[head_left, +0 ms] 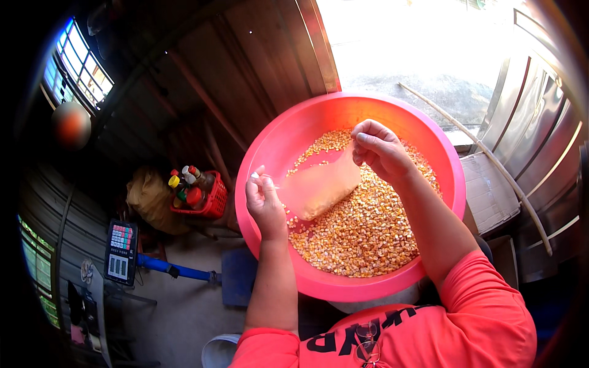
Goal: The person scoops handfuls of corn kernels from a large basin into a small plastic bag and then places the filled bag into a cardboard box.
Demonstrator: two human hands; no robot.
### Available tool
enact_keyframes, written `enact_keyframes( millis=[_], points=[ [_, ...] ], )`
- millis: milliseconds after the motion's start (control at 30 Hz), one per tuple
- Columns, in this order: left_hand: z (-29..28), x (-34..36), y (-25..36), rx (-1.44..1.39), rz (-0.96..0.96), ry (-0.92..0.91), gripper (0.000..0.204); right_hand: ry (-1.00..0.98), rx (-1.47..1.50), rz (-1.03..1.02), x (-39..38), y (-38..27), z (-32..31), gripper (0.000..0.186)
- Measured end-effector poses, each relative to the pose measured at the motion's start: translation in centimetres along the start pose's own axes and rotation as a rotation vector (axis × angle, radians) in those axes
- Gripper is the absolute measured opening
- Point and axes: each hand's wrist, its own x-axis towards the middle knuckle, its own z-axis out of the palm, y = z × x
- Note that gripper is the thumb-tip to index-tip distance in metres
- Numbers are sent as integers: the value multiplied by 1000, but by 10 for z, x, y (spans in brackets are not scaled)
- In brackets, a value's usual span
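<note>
Head view, basin: a wide pink plastic basin (448, 178) sits in front of the person, close to the body, so both forearms reach over its near rim without stretching.
Head view, corn: loose yellow corn kernels (368, 233) are heaped toward the near right side of the basin, leaving the far left wall bare.
Head view, bag: a clear plastic bag (319, 187), partly filled with kernels, lies tilted on the heap, its belly resting on the corn so the grain carries its weight.
Head view, left hand: the left hand (265, 205) is closed in a pinch on one edge of the bag's mouth, thumb and fingertips together, palm otherwise empty.
Head view, right hand: the right hand (380, 147) is curled shut over the opposite corner of the bag; the two grips stretch the bag between them.
Head view, surroundings: to the left stand a red basket of bottles (205, 196) and a weighing scale display (121, 251) on a blue arm, well apart from the basin.
</note>
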Motion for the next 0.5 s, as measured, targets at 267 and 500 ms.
enact_keyframes(
  millis=[267, 500],
  points=[
    [6, -2, 5, 132, 164, -65, 30, 2, -364, -183, -3, -4, 11, 14],
    [15, -11, 12, -333, -238, -599, 47, -201, -1118, -581, -16, 8, 49, 23]
  ],
)
